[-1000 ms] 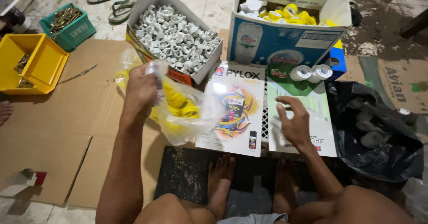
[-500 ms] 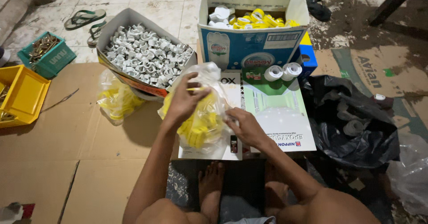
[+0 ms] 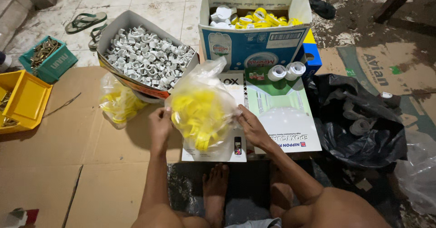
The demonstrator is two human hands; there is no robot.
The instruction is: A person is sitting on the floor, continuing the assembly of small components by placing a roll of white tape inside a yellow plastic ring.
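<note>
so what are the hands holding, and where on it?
Both hold the clear plastic bag of yellow pieces: left hand grips its left edge, right hand its right edge, bag between them above the printed sheets.

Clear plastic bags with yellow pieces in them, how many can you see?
2. One bag is held up between the left hand and right hand. The other bag lies on the cardboard by the box of white clips.

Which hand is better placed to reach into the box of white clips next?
Probably the left hand: it grips the clear bag of yellow pieces on the side nearest the box of white clips. The right hand holds the bag's far side, beside the printed sheets.
</note>
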